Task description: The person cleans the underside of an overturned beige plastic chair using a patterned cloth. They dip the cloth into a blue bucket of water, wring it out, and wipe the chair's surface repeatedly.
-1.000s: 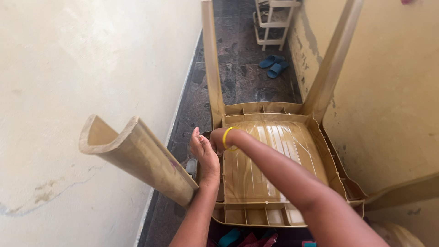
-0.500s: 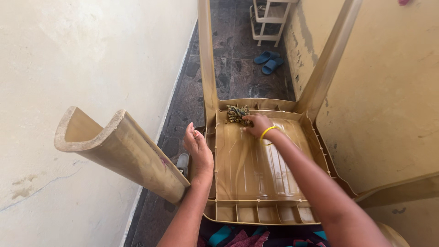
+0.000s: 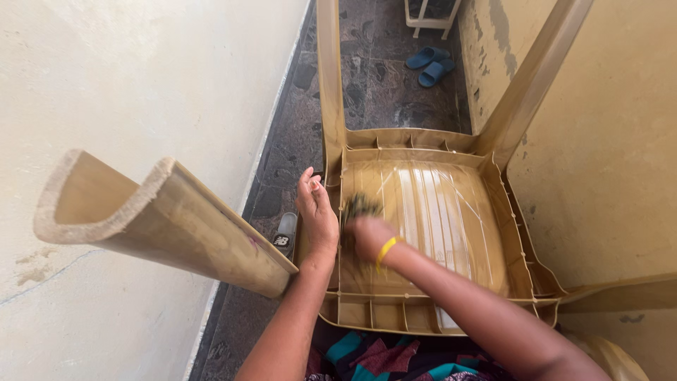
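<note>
The upturned tan plastic chair (image 3: 437, 212) lies in front of me in a narrow passage, its ribbed underside facing up and its legs pointing away and to the sides. I am in the middle of wiping that underside: my right hand (image 3: 368, 236) is closed around a small dark crumpled scrubbing cloth (image 3: 361, 206) and presses it against the left part of the seat panel, close to the side rim. It shows a little blurred, so I cannot tell exactly how the fingers wrap the cloth, only that they are curled tight on it. A yellow bangle (image 3: 384, 249) sits on that wrist. My left hand (image 3: 317, 215) rests flat on the chair's left rim, fingers straight and together, steadying the frame, with the thick near chair leg (image 3: 162, 215) jutting out to the left just beside it. To my judgement, the wet streaks on the middle ribs suggest some of the panel is done, and the next stroke calls for firm, even pressure along the ribs and into the small pockets by the near edge while the left hand braces the chair. Beyond the chair lies the dark stone floor (image 3: 374, 77), with a pair of blue slippers (image 3: 431, 65) by the right cream wall (image 3: 606, 127), and another slipper (image 3: 285, 234) lies beneath my left hand.
</note>
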